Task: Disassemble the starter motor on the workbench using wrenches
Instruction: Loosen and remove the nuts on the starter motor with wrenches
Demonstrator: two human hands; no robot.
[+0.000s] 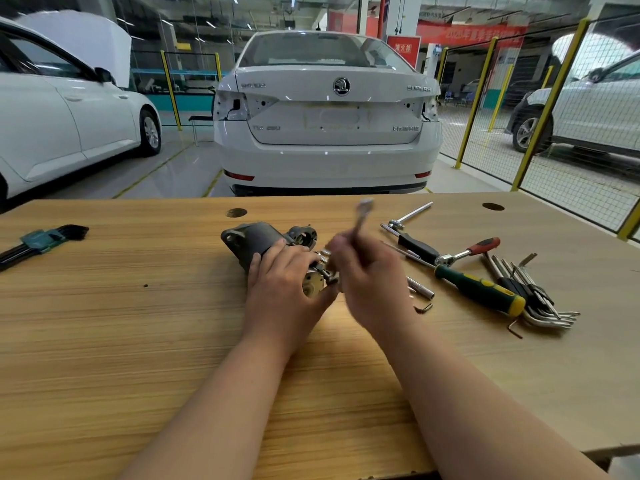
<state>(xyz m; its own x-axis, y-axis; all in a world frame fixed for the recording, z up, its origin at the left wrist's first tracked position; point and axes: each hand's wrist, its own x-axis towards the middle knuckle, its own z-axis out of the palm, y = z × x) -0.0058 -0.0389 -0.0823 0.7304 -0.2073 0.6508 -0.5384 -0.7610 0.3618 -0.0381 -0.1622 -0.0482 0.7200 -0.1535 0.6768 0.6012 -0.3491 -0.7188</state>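
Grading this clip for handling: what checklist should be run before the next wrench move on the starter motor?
1. Starter motor lies on the workbench: ok.
2. Left hand grips the motor's near end: ok.
3. Right hand holds the wrench: ok.
4. Wrench seated on a fastener: cannot tell, motion blur.
5. Screwdriver and ratchet lie to the right, apart from both hands: ok.

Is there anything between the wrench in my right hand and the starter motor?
Nothing visible. The right hand holds the blurred wrench right beside the near end of the starter motor, which the left hand grips. The loose tools lie off to the right on the workbench.
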